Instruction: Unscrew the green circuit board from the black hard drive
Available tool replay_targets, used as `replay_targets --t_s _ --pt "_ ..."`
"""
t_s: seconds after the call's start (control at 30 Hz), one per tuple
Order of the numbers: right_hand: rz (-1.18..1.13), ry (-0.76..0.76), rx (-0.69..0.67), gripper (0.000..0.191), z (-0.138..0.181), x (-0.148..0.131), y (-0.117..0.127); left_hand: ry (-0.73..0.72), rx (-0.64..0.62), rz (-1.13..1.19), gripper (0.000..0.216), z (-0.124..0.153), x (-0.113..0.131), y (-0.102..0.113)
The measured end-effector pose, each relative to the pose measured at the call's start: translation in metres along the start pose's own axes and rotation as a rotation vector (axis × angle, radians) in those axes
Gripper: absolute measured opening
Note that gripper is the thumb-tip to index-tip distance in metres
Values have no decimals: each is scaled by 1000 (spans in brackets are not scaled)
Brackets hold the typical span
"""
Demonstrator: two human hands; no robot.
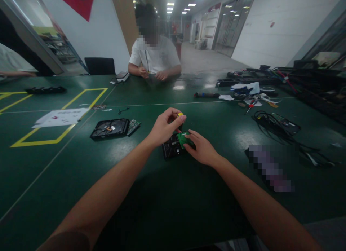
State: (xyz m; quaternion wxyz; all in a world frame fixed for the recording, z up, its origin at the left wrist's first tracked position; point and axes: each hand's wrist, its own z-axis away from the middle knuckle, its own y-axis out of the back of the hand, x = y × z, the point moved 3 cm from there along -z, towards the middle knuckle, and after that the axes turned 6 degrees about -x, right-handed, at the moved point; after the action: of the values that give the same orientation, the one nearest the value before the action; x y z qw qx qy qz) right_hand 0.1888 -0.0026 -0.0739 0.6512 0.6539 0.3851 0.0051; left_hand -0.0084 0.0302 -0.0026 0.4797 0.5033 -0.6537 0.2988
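A black hard drive point(171, 147) lies on the green table point(167, 193) in front of me, with a green circuit board point(183, 138) on its right part. My left hand point(164, 127) is closed around a small screwdriver with a yellow top point(180, 115), held upright over the board. My right hand point(201, 148) rests on the drive's right side, fingers pinching the green board.
A second opened hard drive point(112, 128) lies to the left, near a paper sheet point(61, 117) and yellow floor-tape lines. Cables point(278, 124), tools and a red-handled screwdriver point(251, 105) lie at the right. A person in a white shirt point(154, 58) sits across the table.
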Motion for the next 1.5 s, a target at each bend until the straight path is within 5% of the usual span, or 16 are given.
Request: replay_targets --t_s 0.37,0.73,1.5 --pt "27 17 -16 46 -1 -2 2 30 -65 134 26 0 2 -4" --pt "26 8 8 46 0 -1 1 -37 59 -35 28 -1 2 3" --pt "10 17 1 45 -1 -1 0 21 -3 131 29 -1 -2 0"
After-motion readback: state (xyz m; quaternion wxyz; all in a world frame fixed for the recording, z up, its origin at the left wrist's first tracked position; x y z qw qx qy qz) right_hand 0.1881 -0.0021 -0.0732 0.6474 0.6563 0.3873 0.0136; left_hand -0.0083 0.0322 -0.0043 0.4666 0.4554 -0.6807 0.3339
